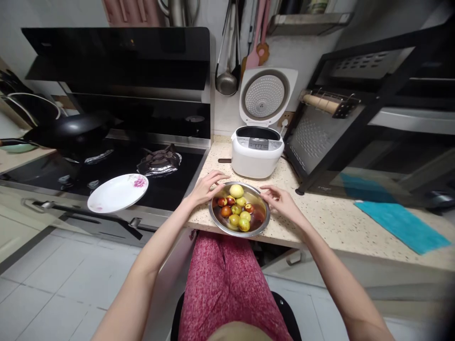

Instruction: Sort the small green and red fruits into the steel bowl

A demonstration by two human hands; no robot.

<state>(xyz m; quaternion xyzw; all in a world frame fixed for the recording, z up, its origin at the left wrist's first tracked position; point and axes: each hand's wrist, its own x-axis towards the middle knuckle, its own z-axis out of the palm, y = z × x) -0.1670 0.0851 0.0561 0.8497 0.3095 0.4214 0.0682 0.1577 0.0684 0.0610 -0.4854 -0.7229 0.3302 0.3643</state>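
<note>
A round steel bowl (261,226) rests at the counter's front edge, with several green and reddish-brown jujubes (244,224) inside it. One larger pale yellow-green fruit (236,191) lies at the bowl's far side. On the left rim is my left hand (209,187), fingers stretched out and holding nothing. My right hand (280,201) is at the right rim, its fingers apart and slightly bent, also without anything in them. Just behind the bowl stands a white rice cooker (256,158) with its lid (267,96) raised.
To the left, a white flowered plate (118,193) sits at the front of the black gas stove (192,175). A black wok (71,130) is on the far-left burner. At right are a black rack (320,128) and a teal cloth (405,225). Utensils, including a ladle (226,84), hang behind.
</note>
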